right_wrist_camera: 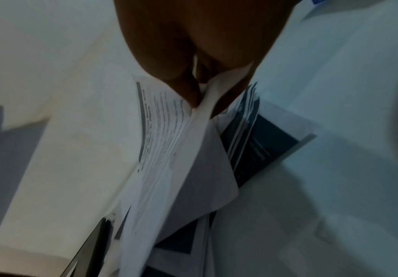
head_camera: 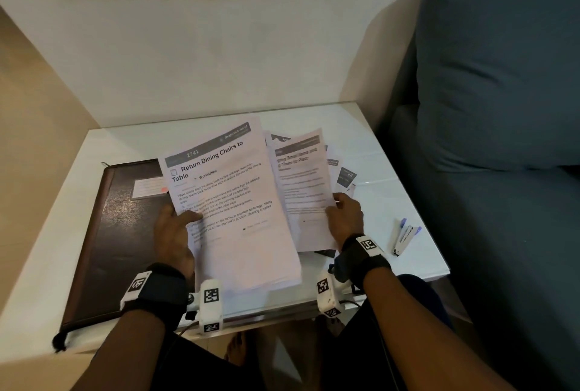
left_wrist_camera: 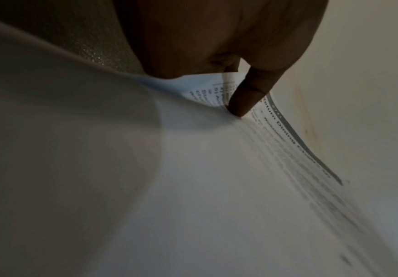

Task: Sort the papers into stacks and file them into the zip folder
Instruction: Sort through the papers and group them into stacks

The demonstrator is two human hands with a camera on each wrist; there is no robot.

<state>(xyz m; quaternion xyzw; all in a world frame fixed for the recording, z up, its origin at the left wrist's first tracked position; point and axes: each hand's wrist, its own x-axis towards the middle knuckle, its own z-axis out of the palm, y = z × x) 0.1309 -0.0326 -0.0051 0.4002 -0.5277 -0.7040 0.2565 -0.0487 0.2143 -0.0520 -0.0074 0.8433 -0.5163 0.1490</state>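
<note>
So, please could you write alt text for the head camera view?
The left hand holds a stack of white printed sheets and the right hand another printed sheet, above a white table with a dark brown zip folder and a stapler.

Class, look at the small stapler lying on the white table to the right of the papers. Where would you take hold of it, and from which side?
Grip the stapler across its narrow middle, coming from above with the right hand, the nearer one. It lies flat on the table, long and slim, apart from the papers, so both long sides look free, though that hand now holds papers.
</note>
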